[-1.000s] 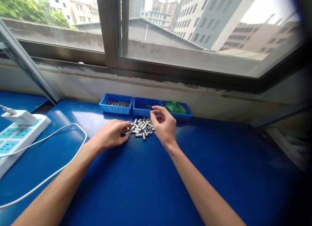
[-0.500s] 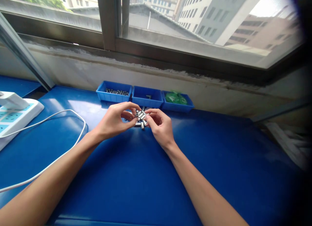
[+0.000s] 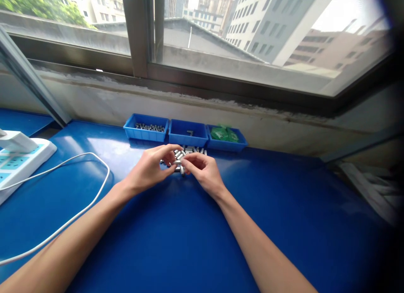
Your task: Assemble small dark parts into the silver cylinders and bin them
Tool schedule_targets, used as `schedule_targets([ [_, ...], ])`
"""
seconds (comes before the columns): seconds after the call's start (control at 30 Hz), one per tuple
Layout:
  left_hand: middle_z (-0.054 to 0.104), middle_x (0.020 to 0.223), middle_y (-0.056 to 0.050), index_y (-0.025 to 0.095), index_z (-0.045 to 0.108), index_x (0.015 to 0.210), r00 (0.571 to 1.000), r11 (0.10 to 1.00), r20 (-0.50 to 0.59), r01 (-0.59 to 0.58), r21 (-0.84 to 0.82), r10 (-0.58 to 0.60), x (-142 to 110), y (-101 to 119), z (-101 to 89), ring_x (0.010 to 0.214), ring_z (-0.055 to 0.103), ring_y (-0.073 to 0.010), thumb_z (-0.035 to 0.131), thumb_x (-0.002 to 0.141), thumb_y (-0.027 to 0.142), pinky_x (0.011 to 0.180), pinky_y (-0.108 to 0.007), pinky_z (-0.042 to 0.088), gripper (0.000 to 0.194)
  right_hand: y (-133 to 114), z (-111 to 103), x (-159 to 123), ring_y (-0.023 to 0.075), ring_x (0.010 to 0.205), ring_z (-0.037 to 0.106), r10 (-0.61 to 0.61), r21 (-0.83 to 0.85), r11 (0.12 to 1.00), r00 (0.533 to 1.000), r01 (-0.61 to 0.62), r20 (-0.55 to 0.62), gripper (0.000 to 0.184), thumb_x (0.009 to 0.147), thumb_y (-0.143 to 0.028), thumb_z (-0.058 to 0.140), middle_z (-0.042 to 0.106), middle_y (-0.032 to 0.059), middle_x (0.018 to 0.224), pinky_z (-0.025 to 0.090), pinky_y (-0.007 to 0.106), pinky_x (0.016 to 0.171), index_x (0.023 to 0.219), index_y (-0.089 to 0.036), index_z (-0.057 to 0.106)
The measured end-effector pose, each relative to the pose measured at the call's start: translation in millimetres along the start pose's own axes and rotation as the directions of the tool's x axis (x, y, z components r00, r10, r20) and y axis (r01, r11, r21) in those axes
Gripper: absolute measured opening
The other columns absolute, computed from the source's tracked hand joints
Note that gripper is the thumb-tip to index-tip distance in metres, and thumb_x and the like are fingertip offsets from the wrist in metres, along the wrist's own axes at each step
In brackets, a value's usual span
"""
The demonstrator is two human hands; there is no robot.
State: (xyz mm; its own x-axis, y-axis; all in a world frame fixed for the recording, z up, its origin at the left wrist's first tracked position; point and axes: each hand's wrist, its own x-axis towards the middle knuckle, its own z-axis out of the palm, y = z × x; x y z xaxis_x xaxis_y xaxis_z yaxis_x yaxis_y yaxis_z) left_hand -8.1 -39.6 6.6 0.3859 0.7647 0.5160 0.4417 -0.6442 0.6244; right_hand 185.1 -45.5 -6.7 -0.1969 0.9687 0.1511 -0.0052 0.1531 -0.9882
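Silvery metal hex standoffs (image 3: 190,150) lie in a loose pile on the blue tabletop (image 3: 176,234), partly covered by both hands. My right hand (image 3: 202,169) pinches a hex standoff (image 3: 177,162) between thumb and forefinger, just above the pile's front edge. My left hand (image 3: 154,164) faces it from the left with fingers curled; the standoff's left end reaches its fingertips. Whatever small piece the left fingers hold is too hidden to name. Behind the pile stands a blue bin (image 3: 188,142) with a small dark L-shaped piece, perhaps a hex key, inside.
Beside it on the left is a blue bin (image 3: 145,134) of small metal screws; on the right, another bin (image 3: 226,146) holds green plastic packets (image 3: 224,134). A power strip (image 3: 28,164) and white cable (image 3: 94,200) occupy the left. The window wall bounds the back.
My right hand has come down from near the middle bin to the pile and now meets my left hand, which shifted slightly right. The camera view tilted down, then partly back up.
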Motion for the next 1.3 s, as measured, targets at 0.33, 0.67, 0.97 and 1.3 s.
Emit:
schedule_targets([
  [0.33,0.068,0.092,-0.002,0.021,0.063,0.115,0.997,0.996,-0.045,-0.059,0.061,0.062,-1,0,3.4,0.077,0.065,-0.0116,0.063,0.086,0.016,0.075,-0.023,0.053,0.029,-1,-2,2,0.0175,0.071,0.070,0.091,0.084,0.992,0.995,-0.093,0.026,0.028,0.072,-0.040,0.081,0.075,0.0038,0.082,0.058,0.032,0.070,0.089,-0.019,0.075],
  [0.67,0.066,0.089,-0.003,0.020,0.066,0.093,0.958,0.935,0.285,-0.131,0.329,0.034,-2,-13,-16.5,0.075,0.063,-0.0160,0.060,0.091,0.033,0.068,-0.027,0.046,0.015,-6,-20,52,0.0214,0.082,0.071,-0.042,-0.019,0.999,0.937,0.038,-0.346,0.033,0.058,-0.037,0.087,0.076,0.0069,0.085,0.057,0.036,0.082,0.081,-0.017,0.074],
  [0.97,0.064,0.089,-0.003,0.021,0.068,0.093,0.933,0.928,0.359,-0.162,0.334,0.034,-3,-16,-13.5,0.079,0.062,-0.0178,0.057,0.092,0.029,0.069,-0.027,0.044,0.013,-7,-18,69,0.0220,0.082,0.073,-0.117,-0.071,0.993,0.912,0.096,-0.393,0.029,0.067,-0.027,0.077,0.074,0.0093,0.101,0.060,0.038,0.080,0.094,-0.017,0.073],
  [1.3,0.062,0.090,-0.004,0.020,0.066,0.093,0.932,0.930,0.363,-0.146,0.337,0.014,-4,-12,-8.2,0.080,0.060,-0.0183,0.060,0.092,0.034,0.068,-0.027,0.043,0.015,-3,-3,3,0.0156,0.067,0.067,-0.113,-0.126,0.989,0.953,0.080,-0.281,0.014,0.081,-0.030,0.067,0.072,0.0048,0.089,0.055,0.029,0.066,0.089,-0.019,0.071],
])
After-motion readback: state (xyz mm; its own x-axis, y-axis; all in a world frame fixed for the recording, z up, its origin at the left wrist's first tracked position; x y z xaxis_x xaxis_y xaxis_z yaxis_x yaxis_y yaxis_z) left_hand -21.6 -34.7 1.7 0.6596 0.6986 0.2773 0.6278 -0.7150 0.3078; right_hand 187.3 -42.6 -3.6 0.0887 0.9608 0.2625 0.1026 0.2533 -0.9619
